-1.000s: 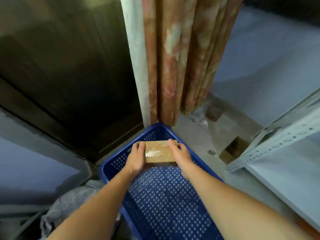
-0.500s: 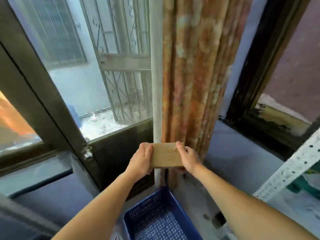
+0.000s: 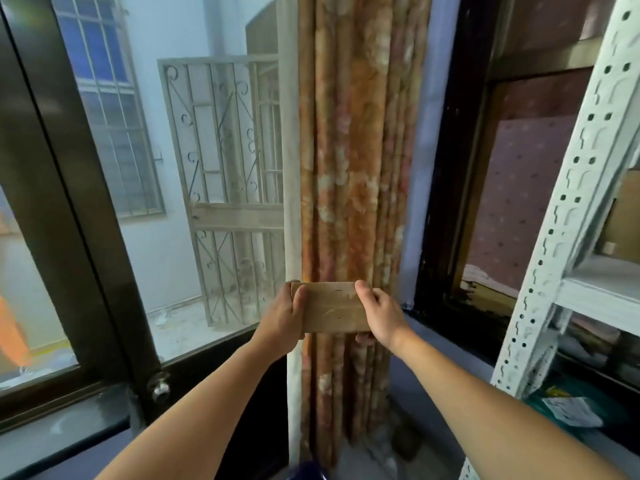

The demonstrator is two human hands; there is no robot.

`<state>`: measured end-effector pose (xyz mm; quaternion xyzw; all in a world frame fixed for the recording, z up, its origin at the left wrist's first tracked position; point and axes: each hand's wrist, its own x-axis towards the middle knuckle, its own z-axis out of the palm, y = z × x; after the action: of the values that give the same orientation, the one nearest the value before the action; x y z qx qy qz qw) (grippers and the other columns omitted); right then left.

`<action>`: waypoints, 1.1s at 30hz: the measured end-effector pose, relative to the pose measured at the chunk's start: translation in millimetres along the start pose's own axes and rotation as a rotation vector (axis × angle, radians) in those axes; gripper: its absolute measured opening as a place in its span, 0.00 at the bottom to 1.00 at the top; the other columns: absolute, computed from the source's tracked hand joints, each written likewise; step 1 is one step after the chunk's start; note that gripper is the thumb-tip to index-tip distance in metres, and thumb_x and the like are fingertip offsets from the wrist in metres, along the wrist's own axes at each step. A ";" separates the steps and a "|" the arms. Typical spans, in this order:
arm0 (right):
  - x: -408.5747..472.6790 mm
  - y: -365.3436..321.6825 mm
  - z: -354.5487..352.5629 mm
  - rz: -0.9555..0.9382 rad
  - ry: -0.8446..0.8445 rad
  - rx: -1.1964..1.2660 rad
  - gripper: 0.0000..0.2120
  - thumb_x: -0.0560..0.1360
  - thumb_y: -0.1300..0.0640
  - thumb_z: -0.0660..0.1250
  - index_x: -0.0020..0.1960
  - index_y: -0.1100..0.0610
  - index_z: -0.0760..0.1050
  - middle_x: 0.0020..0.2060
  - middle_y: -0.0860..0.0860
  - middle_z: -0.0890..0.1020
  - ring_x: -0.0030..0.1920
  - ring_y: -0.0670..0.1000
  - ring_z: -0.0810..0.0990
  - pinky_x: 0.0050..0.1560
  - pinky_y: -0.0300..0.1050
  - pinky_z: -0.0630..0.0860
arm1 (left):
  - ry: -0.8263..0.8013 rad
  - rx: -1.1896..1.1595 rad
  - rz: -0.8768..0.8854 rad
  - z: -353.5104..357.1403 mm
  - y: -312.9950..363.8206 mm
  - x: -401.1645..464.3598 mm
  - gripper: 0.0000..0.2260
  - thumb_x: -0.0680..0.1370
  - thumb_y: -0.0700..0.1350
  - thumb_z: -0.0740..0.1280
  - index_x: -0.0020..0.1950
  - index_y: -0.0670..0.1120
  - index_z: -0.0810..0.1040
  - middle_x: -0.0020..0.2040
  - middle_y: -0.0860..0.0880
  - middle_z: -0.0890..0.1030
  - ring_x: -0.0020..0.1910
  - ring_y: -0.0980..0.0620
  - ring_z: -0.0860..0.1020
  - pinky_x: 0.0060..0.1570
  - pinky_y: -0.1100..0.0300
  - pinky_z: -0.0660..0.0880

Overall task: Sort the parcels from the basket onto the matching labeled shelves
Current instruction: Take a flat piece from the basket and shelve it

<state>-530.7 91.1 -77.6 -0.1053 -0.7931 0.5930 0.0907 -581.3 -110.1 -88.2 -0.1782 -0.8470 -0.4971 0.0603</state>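
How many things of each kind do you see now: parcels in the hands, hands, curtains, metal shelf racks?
Brown parcel: 1
Hands, left hand and right hand: 2
Flowered curtain: 1
White metal shelf rack: 1
Total: 5

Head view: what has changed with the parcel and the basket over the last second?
The brown parcel has been lifted out of the blue basket to chest height in front of the curtain; the view tilted up, so only the basket's rim shows at the bottom edge. Unchanged: the left hand and right hand still grip the parcel's two ends.
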 end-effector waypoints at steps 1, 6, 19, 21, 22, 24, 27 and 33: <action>-4.9 -1.9 -6.0 -0.013 0.032 -0.001 0.31 0.77 0.30 0.59 0.60 0.56 0.76 0.53 0.55 0.80 0.47 0.55 0.84 0.38 0.53 0.85 | -0.018 -0.012 0.026 2.7 4.6 2.7 0.19 0.84 0.64 0.50 0.63 0.53 0.71 0.50 0.48 0.79 0.35 0.47 0.81 0.37 0.50 0.81; -43.3 -13.2 -43.9 -0.019 0.242 -0.061 0.31 0.75 0.26 0.58 0.55 0.53 0.77 0.51 0.56 0.81 0.45 0.57 0.85 0.39 0.52 0.84 | -0.136 -0.057 0.171 27.0 36.5 12.2 0.16 0.85 0.61 0.50 0.64 0.55 0.70 0.54 0.55 0.76 0.55 0.51 0.77 0.50 0.56 0.76; -253.6 22.0 -138.9 0.202 0.820 -0.172 0.25 0.82 0.37 0.57 0.58 0.58 0.75 0.49 0.57 0.79 0.38 0.51 0.81 0.29 0.40 0.80 | -0.664 -0.229 0.411 160.7 130.1 -89.6 0.18 0.81 0.68 0.50 0.56 0.58 0.69 0.51 0.53 0.78 0.50 0.52 0.79 0.51 0.43 0.81; -290.6 22.7 -156.1 0.226 0.872 -0.194 0.25 0.82 0.37 0.56 0.58 0.59 0.75 0.49 0.57 0.78 0.38 0.51 0.81 0.27 0.34 0.76 | -0.721 -0.264 0.440 178.8 149.9 -115.5 0.23 0.78 0.73 0.49 0.57 0.58 0.70 0.51 0.52 0.79 0.50 0.49 0.80 0.51 0.42 0.81; -309.9 20.6 -162.8 0.243 0.900 -0.231 0.25 0.82 0.38 0.56 0.58 0.59 0.75 0.49 0.56 0.78 0.37 0.49 0.80 0.26 0.31 0.74 | -0.742 -0.270 0.456 185.0 162.4 -130.4 0.24 0.78 0.73 0.49 0.59 0.57 0.69 0.51 0.52 0.79 0.50 0.49 0.80 0.51 0.42 0.80; -344.9 17.7 -178.8 0.248 0.956 -0.238 0.25 0.82 0.37 0.56 0.57 0.58 0.75 0.48 0.56 0.79 0.36 0.52 0.83 0.26 0.37 0.76 | -0.771 -0.289 0.507 194.4 188.4 -159.3 0.20 0.82 0.66 0.50 0.61 0.54 0.69 0.50 0.56 0.76 0.53 0.49 0.78 0.54 0.48 0.77; -393.9 15.1 -203.8 0.241 1.020 -0.217 0.24 0.81 0.35 0.57 0.55 0.55 0.74 0.47 0.58 0.82 0.33 0.58 0.86 0.27 0.46 0.79 | -0.815 -0.336 0.559 204.9 226.3 -200.6 0.17 0.85 0.61 0.50 0.63 0.53 0.70 0.52 0.58 0.76 0.55 0.52 0.76 0.53 0.56 0.69; -487.1 13.0 -248.4 0.243 1.115 -0.198 0.23 0.81 0.34 0.57 0.56 0.54 0.74 0.50 0.57 0.79 0.43 0.58 0.85 0.28 0.42 0.78 | -0.889 -0.337 0.586 239.7 283.9 -279.5 0.18 0.83 0.65 0.49 0.59 0.55 0.69 0.52 0.52 0.79 0.53 0.50 0.78 0.56 0.49 0.74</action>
<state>5.1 189.9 -29.7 -0.5001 -0.6593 0.3772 0.4159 -200.9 154.8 -52.7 -0.6059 -0.6149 -0.4649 -0.1965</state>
